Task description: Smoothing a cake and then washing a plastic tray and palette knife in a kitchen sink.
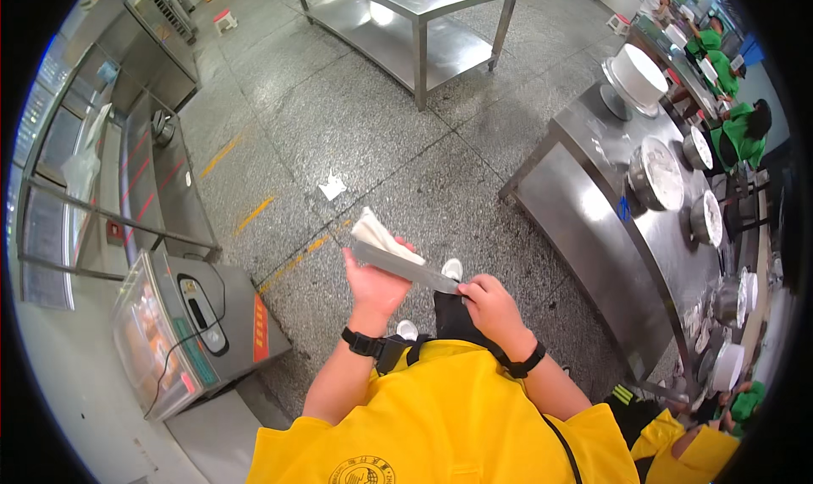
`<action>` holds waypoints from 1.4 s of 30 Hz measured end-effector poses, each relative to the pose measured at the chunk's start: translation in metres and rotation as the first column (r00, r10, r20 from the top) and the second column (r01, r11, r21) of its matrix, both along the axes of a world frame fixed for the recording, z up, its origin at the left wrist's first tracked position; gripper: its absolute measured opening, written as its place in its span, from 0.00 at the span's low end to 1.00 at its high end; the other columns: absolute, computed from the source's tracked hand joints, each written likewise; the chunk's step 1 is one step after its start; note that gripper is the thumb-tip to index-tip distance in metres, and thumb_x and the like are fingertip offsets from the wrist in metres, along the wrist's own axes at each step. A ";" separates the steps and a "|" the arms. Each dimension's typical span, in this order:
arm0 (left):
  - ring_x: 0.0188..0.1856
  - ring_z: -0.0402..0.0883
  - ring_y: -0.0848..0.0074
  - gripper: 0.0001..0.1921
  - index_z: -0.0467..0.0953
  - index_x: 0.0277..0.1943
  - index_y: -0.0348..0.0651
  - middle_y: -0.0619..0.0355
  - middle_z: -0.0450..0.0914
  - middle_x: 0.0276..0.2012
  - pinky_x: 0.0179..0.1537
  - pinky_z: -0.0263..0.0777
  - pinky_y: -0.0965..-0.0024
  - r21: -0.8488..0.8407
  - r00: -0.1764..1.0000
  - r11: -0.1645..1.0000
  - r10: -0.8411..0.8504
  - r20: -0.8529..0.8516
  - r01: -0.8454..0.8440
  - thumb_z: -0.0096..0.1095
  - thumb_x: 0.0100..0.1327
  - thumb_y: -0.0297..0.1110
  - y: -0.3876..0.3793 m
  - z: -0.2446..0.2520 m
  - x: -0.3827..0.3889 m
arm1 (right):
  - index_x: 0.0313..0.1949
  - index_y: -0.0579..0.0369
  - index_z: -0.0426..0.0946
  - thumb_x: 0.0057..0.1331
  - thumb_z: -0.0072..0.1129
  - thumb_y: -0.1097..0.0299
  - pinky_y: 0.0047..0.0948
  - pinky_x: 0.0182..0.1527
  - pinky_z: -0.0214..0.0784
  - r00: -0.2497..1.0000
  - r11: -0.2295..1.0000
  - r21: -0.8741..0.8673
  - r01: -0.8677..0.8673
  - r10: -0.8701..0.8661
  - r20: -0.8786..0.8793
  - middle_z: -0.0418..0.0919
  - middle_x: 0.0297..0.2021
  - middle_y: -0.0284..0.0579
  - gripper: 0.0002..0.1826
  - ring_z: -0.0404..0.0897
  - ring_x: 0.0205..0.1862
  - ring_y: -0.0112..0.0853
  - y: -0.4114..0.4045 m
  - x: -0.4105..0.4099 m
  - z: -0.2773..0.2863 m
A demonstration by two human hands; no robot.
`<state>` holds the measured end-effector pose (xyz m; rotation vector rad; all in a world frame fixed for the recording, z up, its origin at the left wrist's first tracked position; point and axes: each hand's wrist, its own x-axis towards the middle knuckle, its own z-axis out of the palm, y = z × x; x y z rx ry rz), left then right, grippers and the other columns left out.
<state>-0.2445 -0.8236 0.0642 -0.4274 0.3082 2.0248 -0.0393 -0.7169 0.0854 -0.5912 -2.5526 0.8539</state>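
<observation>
Palm up in front of my body, my left hand [379,287] holds a folded white cloth or paper towel [384,237], with fingertips showing beyond it. A long, flat metal blade [406,269] lies across this palm, along the near side of the cloth. Its far end is by my left thumb; whether the edge touches the skin I cannot tell. My right hand [492,306] grips the near end of the blade tool, and its fingers hide the handle. The tool could be an icing spatula or a knife.
At right, a steel table [591,147] bears a white cake on a turntable [638,77] and several metal bowls [657,176]. Another steel table [432,1] stands ahead. A grey machine [209,312] is at left. White scrap [331,186] lies on the floor. People in green work far right; someone in yellow is lower right.
</observation>
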 end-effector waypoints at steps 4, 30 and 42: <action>0.53 0.74 0.56 0.45 0.73 0.56 0.43 0.49 0.79 0.46 0.60 0.64 0.47 -0.083 0.996 0.993 0.085 0.012 -0.083 0.25 0.65 0.77 0.051 -0.016 -0.067 | 0.39 0.50 0.78 0.57 0.57 0.80 0.41 0.41 0.73 0.992 0.993 -0.096 0.068 -0.056 0.115 0.76 0.35 0.44 0.11 0.78 0.41 0.44 0.093 -0.003 -0.033; 0.47 0.78 0.77 0.29 0.68 0.62 0.36 0.60 0.77 0.48 0.47 0.73 0.73 -0.535 0.145 0.652 -0.697 -0.702 0.537 0.68 0.57 0.23 0.506 0.001 -0.306 | 0.49 0.60 0.78 0.68 0.62 0.65 0.25 0.42 0.69 0.864 0.461 -0.873 0.159 -0.493 -0.103 0.81 0.41 0.37 0.15 0.77 0.41 0.22 0.467 -0.352 0.005; 0.27 0.79 0.75 0.08 0.73 0.40 0.36 0.58 0.78 0.27 0.30 0.73 0.72 -0.625 -0.052 0.496 -0.757 -0.651 0.602 0.63 0.58 0.24 0.713 -0.012 -0.380 | 0.54 0.59 0.76 0.67 0.60 0.44 0.23 0.40 0.67 0.765 0.907 -0.421 -0.020 -0.258 -0.590 0.76 0.38 0.38 0.29 0.73 0.36 0.24 0.656 -0.312 0.175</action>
